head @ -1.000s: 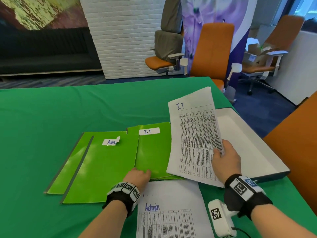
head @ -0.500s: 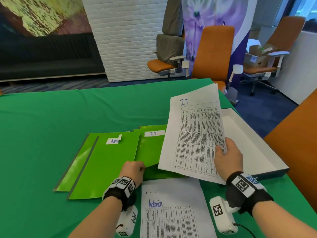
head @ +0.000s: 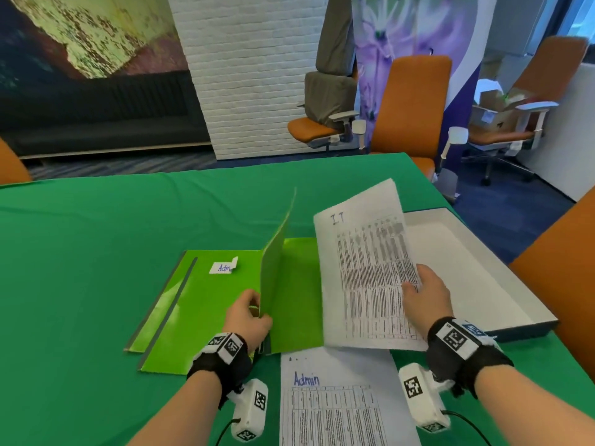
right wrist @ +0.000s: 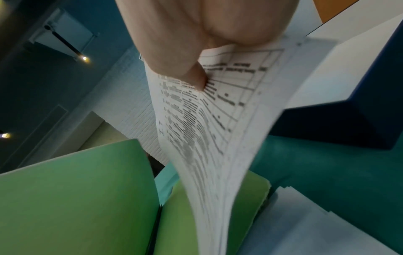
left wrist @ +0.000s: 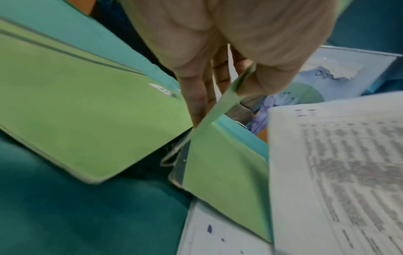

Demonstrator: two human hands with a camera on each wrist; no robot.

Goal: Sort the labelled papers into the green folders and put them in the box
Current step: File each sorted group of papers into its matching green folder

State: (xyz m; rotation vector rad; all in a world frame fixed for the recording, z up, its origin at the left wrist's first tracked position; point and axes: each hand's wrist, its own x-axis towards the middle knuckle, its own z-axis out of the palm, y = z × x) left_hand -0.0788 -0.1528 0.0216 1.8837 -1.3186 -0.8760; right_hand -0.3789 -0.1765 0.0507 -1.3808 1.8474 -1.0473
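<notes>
Two green folders lie on the green table. The left one point(head: 199, 304) carries an "Admin" label point(head: 224, 267). My left hand point(head: 249, 317) pinches the front cover point(head: 275, 268) of the right folder and holds it standing nearly upright, so its inside point(head: 299, 284) is bare. In the left wrist view the thumb and fingers point(left wrist: 196, 96) clamp that cover's edge point(left wrist: 220, 105). My right hand point(head: 425, 297) grips the stack of "I.T" papers point(head: 370, 278) at its right edge, tilted above the open folder. An "Admin" paper stack point(head: 335, 400) lies at the near edge.
A shallow white box point(head: 467, 268) with dark sides sits on the table to the right of the papers. Orange office chairs point(head: 409, 104) stand beyond the far edge and at the right side point(head: 566, 268). A white brick pillar point(head: 251, 75) rises behind.
My left hand has lifted the right folder's cover from flat to nearly upright, hiding its I.T label. The I.T papers have stayed raised in my right hand, tilting slightly.
</notes>
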